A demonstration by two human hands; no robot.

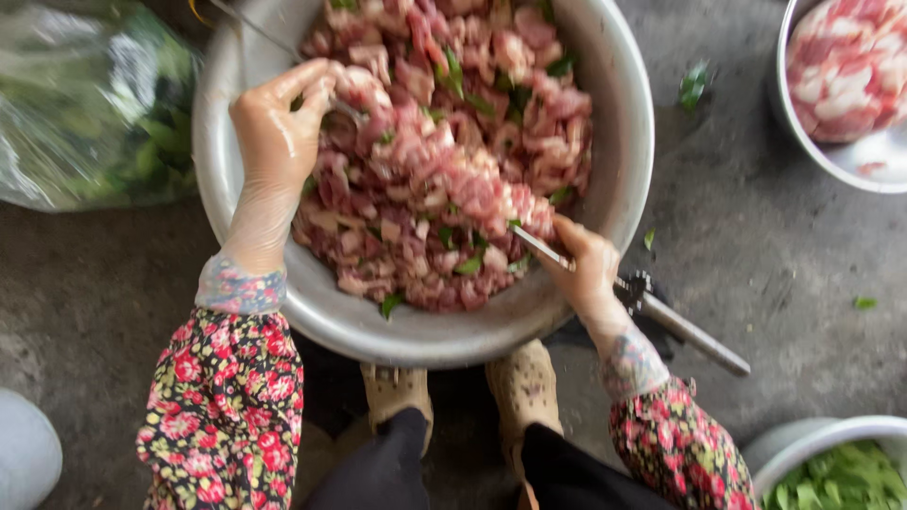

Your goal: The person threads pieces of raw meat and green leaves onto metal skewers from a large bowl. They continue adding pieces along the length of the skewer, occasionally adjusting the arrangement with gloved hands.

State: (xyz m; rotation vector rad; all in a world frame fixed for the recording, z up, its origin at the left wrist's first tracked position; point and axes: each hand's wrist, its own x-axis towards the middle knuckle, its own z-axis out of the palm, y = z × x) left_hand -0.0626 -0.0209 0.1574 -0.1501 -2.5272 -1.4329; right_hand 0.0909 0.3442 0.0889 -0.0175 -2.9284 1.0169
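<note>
On a grey concrete floor (775, 274), a big metal basin (619, 170) at frame centre holds chopped raw meat (444, 161). The gloved left hand (279, 132) and the right hand (586, 269) each grip a utensil handle. Vigorous mixing could tip meat over the rim.

From my seat I make out one package only: a clear plastic bag (90, 99) lying at the far left of the scene, on the grey floor (756, 255) just beside the rim of the big metal basin (619, 161). It is a soft, crumpled, rounded heap, its film glossy with pale glare, and dark and light green leaves show through it. I see no label on it, and no signs or screens anywhere.
</note>
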